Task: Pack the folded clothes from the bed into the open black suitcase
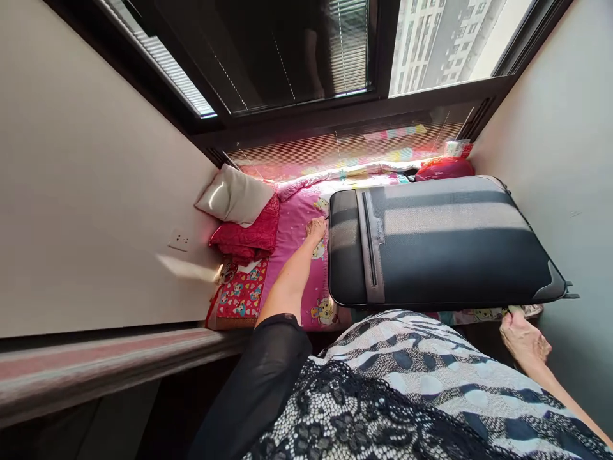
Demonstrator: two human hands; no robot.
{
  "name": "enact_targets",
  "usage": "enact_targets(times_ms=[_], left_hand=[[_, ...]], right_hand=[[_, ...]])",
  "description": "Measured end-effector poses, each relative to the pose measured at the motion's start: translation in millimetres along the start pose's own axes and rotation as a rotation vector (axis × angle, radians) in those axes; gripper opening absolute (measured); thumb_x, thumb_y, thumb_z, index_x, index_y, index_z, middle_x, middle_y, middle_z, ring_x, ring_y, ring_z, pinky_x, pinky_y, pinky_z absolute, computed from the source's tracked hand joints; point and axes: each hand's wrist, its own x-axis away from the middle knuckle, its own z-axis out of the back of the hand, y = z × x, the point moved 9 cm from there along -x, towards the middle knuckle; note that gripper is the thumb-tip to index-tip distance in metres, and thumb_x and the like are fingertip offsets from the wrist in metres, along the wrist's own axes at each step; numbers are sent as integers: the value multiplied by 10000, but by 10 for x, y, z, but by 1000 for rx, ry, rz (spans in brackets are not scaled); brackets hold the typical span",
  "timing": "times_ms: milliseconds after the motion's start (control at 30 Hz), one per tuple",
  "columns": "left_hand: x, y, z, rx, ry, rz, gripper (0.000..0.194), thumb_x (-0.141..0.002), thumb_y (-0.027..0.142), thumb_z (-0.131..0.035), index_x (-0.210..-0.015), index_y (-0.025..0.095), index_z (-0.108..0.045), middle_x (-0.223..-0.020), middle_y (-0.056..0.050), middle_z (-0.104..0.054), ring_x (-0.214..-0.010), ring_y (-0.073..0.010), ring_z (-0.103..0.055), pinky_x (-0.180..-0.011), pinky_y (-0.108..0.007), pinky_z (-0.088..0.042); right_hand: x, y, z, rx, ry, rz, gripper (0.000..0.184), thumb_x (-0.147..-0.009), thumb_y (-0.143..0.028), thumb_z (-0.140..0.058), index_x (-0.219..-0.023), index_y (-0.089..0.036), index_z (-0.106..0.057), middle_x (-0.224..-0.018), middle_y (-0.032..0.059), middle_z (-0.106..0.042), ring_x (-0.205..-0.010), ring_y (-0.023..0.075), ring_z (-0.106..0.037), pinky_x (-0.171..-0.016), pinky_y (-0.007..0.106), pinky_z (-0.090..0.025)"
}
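A dark suitcase with brown-grey trim and a front zip lies flat on a pink patterned bedspread. At its left end, my left hand is closed against the edge; the exact part it grips is hidden. My right hand is by the near right corner, just below the suitcase's side. Its fingers are curled closed, with the tips partly hidden at the edge, so what is in them cannot be made out. Two small wheels stick out at the right end.
A pale cushion rests on folded crimson cloth to the left. Beyond the suitcase lie a red bag and a rolled quilt edge. Walls close in on both sides, with a dark-framed window ahead and a socket at left.
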Motion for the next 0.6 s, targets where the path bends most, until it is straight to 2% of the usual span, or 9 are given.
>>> enact_targets(times_ms=[167,267,367,533,600], left_hand=[[-569,130,197,-17,1,-32,461,-1171,309,-351,-1430,207,-718,-1281,-148,-787,-1063,-254,-701,-858,-305,-459],[-848,179,264,-31,-15,-70,453,-1165,298,-371,-1464,219,-703,-1272,-134,-789,-1063,-244,-696,-866,-296,-460],[-1074,195,280,-58,-37,-104,436,-1153,294,-394,-1394,199,-744,-1297,-148,-788,-1107,-255,-690,-905,-301,-461],[-1414,284,280,-83,-65,-197,375,-1103,275,-481,-1283,237,-807,-1321,-129,-796,-1209,-278,-698,-960,-309,-468],[-1557,352,288,-75,-72,-230,349,-1080,278,-523,-1251,255,-826,-1307,-122,-804,-1240,-287,-701,-970,-314,-468]], right_hand=[[45,65,-41,-51,-21,-59,272,-709,-562,-509,-736,-316,-395,-669,51,-397,-557,307,-461,-735,526,-372],[66,91,-52,-77,-44,-98,273,-666,-562,-531,-727,-321,-418,-701,71,-444,-572,301,-464,-737,513,-355],[80,95,-50,-89,-68,-125,280,-642,-575,-544,-701,-322,-438,-722,91,-477,-580,299,-469,-737,507,-345],[92,173,-45,-147,-54,-218,280,-570,-569,-583,-663,-344,-446,-691,93,-474,-512,230,-292,-733,522,-313],[79,218,-66,-167,-54,-241,274,-524,-548,-597,-659,-357,-455,-686,90,-468,-512,223,-284,-744,523,-290]])
